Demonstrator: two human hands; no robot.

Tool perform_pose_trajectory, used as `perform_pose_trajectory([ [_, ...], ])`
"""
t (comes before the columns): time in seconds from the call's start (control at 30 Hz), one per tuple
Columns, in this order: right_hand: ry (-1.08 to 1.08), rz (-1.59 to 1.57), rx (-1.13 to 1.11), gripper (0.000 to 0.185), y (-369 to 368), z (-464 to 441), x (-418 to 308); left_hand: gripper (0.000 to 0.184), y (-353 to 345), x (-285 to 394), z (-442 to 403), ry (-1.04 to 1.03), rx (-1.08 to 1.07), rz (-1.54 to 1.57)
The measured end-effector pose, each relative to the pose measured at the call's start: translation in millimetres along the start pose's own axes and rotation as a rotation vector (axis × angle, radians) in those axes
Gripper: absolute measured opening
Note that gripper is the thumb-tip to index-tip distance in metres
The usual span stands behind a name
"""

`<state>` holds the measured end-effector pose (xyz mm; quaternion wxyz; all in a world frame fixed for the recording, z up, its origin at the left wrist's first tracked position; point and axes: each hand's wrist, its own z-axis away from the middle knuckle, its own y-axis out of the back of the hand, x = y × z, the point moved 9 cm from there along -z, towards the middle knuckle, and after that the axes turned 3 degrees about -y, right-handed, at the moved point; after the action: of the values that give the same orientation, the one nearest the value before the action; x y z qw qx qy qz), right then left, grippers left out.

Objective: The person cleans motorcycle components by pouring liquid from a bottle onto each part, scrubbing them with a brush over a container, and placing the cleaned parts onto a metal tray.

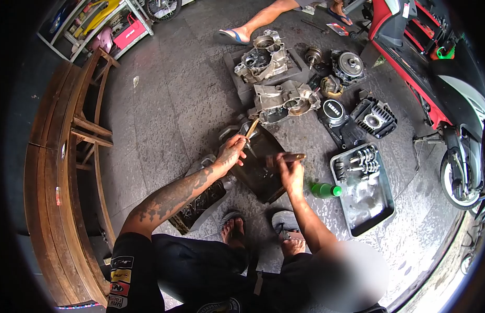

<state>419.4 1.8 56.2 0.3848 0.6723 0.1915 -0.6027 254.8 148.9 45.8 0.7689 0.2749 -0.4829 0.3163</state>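
My left hand [232,152] is closed around a slim gold-coloured part [252,127], whose kind I cannot make out; it points up and away from me. My right hand [291,175] grips a brush with a brown wooden handle [295,156]. Its bristle end is smeared by motion and faces the left hand. Both hands are above a dark, dirty pan [268,194] on the floor between my feet and the engine parts. A green bottle [326,190] lies close to the right hand.
Right of the bottle sits a metal tray [370,219] holding gear shafts [365,159]. Crankcase halves [284,99], a YAMAHA cover [334,111] and a finned cylinder [374,120] lie ahead. A wooden bench [57,182] stands left, a scooter [409,73] right. Another person's foot [237,36] is behind the parts.
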Motion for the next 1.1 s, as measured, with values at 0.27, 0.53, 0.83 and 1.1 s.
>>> perform_pose_trajectory([
  [0.27,0.062,-0.121,0.058,0.021,-9.6,-13.6,-39.5,0.037,-4.8,-6.7,-1.9,0.031,-0.014,0.063],
  [0.53,0.105,0.195,-0.097,0.018,-17.1,-1.5,13.5,0.029,-19.3,8.5,-1.8,0.027,-0.04,0.041],
  [0.83,0.118,0.104,-0.25,0.021,4.6,-0.8,-33.7,0.021,-15.2,-20.5,-3.4,-0.141,0.044,0.651],
  [1.1,0.602,0.122,-0.422,0.018,-25.7,-20.8,-172.2,0.033,-23.2,-29.7,2.0,-0.219,0.242,0.827],
])
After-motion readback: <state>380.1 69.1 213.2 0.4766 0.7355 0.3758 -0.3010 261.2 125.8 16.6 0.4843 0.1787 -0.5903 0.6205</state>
